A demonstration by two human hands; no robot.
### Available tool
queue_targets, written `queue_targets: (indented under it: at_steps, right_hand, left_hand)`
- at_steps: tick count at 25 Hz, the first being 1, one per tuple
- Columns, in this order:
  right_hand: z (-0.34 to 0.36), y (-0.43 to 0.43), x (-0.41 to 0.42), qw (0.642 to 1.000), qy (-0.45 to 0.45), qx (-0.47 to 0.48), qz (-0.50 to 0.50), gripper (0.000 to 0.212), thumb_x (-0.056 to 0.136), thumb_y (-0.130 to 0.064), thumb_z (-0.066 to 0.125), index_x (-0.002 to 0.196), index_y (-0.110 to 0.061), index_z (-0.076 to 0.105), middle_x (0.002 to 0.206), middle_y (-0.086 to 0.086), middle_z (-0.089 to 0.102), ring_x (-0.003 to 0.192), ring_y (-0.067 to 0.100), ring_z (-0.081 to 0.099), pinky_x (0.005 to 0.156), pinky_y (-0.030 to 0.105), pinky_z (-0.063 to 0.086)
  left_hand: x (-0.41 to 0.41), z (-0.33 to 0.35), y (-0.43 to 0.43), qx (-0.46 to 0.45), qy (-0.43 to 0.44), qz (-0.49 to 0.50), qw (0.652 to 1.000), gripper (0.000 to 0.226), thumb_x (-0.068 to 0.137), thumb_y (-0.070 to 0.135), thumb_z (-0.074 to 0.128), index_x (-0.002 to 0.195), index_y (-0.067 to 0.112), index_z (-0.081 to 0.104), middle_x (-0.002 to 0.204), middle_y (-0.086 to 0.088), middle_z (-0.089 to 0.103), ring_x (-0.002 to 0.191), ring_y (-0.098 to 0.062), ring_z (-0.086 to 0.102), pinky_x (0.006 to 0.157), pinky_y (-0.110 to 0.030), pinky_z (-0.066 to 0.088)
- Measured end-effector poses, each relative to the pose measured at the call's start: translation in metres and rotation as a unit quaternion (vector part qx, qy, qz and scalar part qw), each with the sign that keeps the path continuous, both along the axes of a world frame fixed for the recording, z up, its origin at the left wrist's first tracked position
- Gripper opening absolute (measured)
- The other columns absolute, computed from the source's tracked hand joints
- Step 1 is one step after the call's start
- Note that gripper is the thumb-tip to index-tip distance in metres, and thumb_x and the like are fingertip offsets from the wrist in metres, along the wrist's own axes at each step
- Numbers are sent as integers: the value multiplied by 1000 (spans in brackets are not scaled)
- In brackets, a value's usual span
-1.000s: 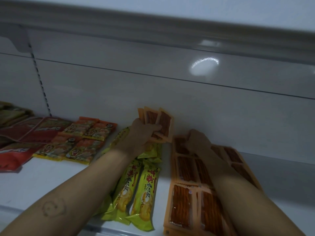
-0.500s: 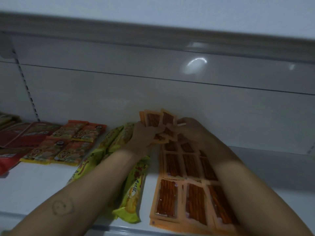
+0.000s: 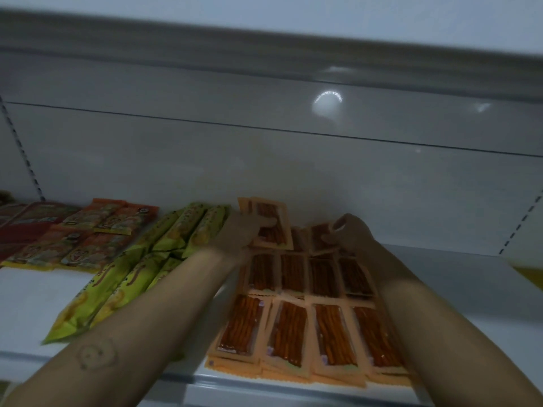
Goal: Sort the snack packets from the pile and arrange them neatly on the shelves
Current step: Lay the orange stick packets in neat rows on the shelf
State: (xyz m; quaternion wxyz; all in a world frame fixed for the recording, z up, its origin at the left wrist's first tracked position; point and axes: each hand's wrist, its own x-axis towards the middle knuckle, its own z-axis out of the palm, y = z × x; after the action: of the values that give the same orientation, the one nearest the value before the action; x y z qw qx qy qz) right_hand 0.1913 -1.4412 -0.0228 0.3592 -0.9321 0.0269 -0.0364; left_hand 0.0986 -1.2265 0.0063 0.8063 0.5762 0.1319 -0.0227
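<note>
- Left hand point(image 3: 249, 230) grips a few orange stick packets point(image 3: 274, 237), tipped up near the back.
- Flat orange packets point(image 3: 289, 330) lie in rows on the white shelf point(image 3: 470, 295), starting at its front edge.
- Green-yellow packets point(image 3: 117, 286) lie just beside them, on the left.
- Right hand point(image 3: 352, 233) touches a back-row packet point(image 3: 318, 239); I cannot tell if it grips.

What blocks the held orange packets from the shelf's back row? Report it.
Nothing visible: the left hand holds the flat orange stick-snack packets over that row's left end; the right hand sits further right.
</note>
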Motion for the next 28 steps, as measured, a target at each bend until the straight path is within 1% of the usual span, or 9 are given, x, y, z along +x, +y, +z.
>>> queue_targets:
  at_steps: [7,9,12,15,18,21,23,25,28]
  right_hand:
    - [-4,3,-1,973,23,-225,45,40,83,-44,71,105,-11,69,112,7,66,105,25,62,74,28,44]
    - [4,2,-10,983,-45,-176,36,38,90,-45,63,110,-14,70,115,6,66,107,25,61,80,29,45]
    - [26,8,-32,983,-34,126,128,41,91,-46,63,119,-16,63,103,6,71,91,21,68,74,29,50]
    - [38,4,-40,956,-15,210,204,51,79,-18,80,123,-21,54,86,9,68,61,13,67,52,26,51]
    - [33,-27,-21,956,-39,277,88,52,76,-1,79,123,-10,57,76,10,64,53,16,63,50,29,53]
    - [9,-66,-8,966,-16,259,0,48,78,2,77,120,-8,56,79,14,61,48,17,60,40,25,50]
    - [-11,-74,-4,977,-14,213,-20,38,77,0,78,108,-11,59,87,15,62,55,19,60,39,23,48]
    - [-24,-71,-1,981,-36,188,-28,25,75,-2,80,90,-14,64,89,11,64,68,23,61,48,23,48]
    - [-29,-65,2,992,-69,105,-18,14,75,-10,80,84,-16,71,83,3,64,83,19,61,65,22,42]
  left_hand:
    - [-3,-5,-24,22,-19,37,999,34,80,3,77,111,-5,68,110,-22,70,98,-37,68,85,-56,56]
    - [-4,-4,-29,33,-32,40,998,32,78,3,78,108,-5,68,101,-20,72,85,-32,71,71,-45,61]
    - [-1,-5,-40,21,-54,41,997,18,81,4,76,97,-1,69,79,-10,72,56,-19,69,50,-32,58]
    - [4,-2,-57,-20,-62,15,998,25,86,12,73,105,-3,68,90,-17,72,70,-27,70,69,-46,60]
    - [18,-8,-57,-60,-29,2,998,8,88,18,70,95,23,69,110,-16,69,100,-33,66,89,-52,55]
    - [24,-14,-56,-7,12,2,1000,12,82,23,71,73,30,66,98,-7,67,109,-33,63,96,-49,52]
    - [9,-14,-63,60,-8,-2,998,12,89,5,64,82,15,66,89,-11,66,88,-31,67,80,-47,59]
    - [6,-17,-71,16,12,-20,1000,14,89,-8,59,88,5,64,84,-14,66,72,-26,66,60,-41,59]
    - [9,-24,-69,63,-4,-14,998,18,85,-8,65,99,0,69,95,-19,71,81,-32,69,66,-49,60]
